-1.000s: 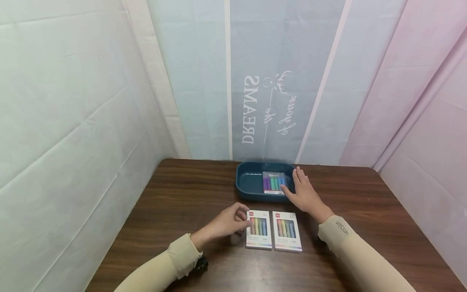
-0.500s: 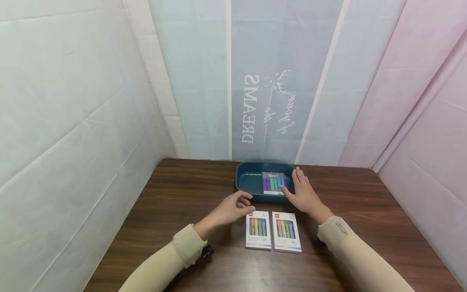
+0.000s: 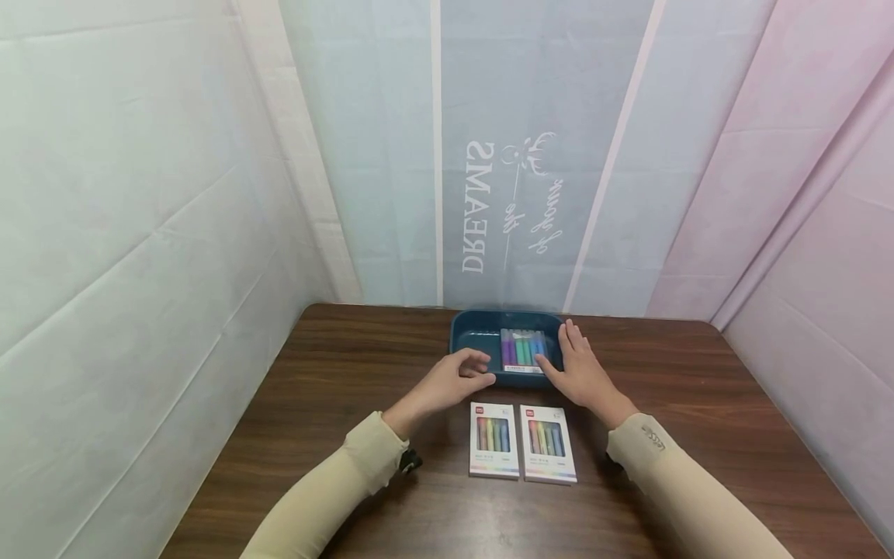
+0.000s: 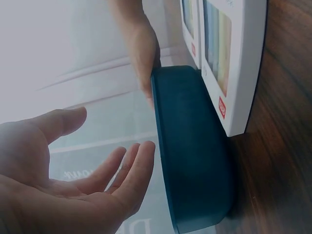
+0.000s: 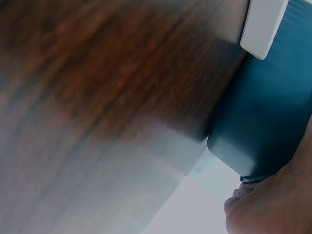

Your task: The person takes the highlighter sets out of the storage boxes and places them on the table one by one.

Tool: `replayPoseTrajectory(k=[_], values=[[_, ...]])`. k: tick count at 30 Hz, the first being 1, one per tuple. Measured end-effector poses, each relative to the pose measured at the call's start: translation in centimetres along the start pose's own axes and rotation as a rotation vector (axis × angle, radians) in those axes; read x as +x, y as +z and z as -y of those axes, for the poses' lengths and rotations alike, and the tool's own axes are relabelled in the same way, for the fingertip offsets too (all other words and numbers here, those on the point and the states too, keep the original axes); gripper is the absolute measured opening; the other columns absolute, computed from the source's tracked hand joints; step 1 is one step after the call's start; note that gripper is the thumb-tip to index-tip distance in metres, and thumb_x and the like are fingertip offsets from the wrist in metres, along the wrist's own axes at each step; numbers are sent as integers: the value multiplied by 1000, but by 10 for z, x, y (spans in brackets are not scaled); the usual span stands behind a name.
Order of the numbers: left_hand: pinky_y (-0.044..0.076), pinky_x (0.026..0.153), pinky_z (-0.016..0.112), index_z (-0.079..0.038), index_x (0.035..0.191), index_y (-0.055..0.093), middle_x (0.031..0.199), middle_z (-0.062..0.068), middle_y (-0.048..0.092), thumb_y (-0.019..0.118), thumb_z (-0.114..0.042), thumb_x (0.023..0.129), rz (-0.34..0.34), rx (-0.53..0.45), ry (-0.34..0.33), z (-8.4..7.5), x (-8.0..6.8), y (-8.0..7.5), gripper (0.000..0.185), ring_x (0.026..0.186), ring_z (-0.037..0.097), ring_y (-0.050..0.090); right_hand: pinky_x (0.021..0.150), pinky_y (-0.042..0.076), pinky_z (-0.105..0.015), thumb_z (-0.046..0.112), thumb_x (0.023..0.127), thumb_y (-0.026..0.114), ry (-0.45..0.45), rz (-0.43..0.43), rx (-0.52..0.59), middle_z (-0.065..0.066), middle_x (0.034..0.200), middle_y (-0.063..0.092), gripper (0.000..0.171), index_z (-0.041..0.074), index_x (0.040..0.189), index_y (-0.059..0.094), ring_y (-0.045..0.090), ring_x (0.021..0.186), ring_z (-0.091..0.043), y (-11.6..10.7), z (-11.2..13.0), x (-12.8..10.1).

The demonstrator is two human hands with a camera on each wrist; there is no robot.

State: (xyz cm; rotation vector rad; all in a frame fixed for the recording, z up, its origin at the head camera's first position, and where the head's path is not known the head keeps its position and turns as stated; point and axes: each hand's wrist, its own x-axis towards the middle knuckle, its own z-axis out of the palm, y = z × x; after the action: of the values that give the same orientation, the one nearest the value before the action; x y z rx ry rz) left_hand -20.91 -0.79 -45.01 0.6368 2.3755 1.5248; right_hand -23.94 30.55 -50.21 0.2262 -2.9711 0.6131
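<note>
1. the bare left hand (image 3: 447, 382) is hovering at the front left part of a dark teal, glossy rectangular tray with rounded corners (image 3: 520, 380), fingers loosely curving, thumb standing apart, gripping nothing; i'm not able to tell whether its fingertips are touching the rim.
2. over on the other side, the bare right hand (image 3: 585, 379) is resting against the tray's right end, fingers lying straight along the rim, thumb pointing in toward the contents; it's touching the tray rather than clutching it.
3. inside the tray, a flat, clear pack of purple, green and blue sticks (image 3: 524, 353) is lying in the right half, near that thumb.
4. nearer the person, 2 flat white rectangular boxes, the left box (image 3: 493, 440) and the right box (image 3: 549, 444), are lying side by side with a narrow gap, their windows showing multicoloured sticks.
5. everything is sitting on a dark brown wood-grain table (image 3: 335, 388), 2 cream sleeves (image 3: 691, 481) are reaching in, and a pale blue-grey cloth backdrop (image 3: 517, 78) is hanging behind, its white lettering (image 3: 478, 208) appearing flipped.
</note>
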Motion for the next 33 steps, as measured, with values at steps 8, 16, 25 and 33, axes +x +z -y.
replayPoseTrajectory(k=[8,16,25,33], values=[[56,106,43,-8,143,65,134,13,70,75,-34,103,-23,-12,29,-2,22,0,48,126,27,67,128,13,-66,62,108,53,-20,8,2,-30,177,0,103,-9,167,8,3,163,-49,-3,-2,3],[54,109,44,-9,149,62,145,14,66,73,-35,105,-32,1,8,1,41,2,52,134,27,64,129,11,-66,64,108,51,-30,21,17,-28,177,-2,104,-9,167,8,2,163,-47,-8,-6,8],[54,109,46,-5,151,59,150,12,63,72,-36,105,-25,0,-2,6,59,5,57,136,28,62,127,13,-68,64,108,52,-30,29,13,-30,177,1,104,-10,167,9,4,163,-50,-8,-8,9],[54,110,46,0,152,57,150,15,63,71,-35,106,-25,-2,-19,8,74,5,60,137,30,61,128,12,-68,61,108,54,-14,36,23,-29,177,0,102,-9,168,8,2,163,-49,-12,-3,12]])
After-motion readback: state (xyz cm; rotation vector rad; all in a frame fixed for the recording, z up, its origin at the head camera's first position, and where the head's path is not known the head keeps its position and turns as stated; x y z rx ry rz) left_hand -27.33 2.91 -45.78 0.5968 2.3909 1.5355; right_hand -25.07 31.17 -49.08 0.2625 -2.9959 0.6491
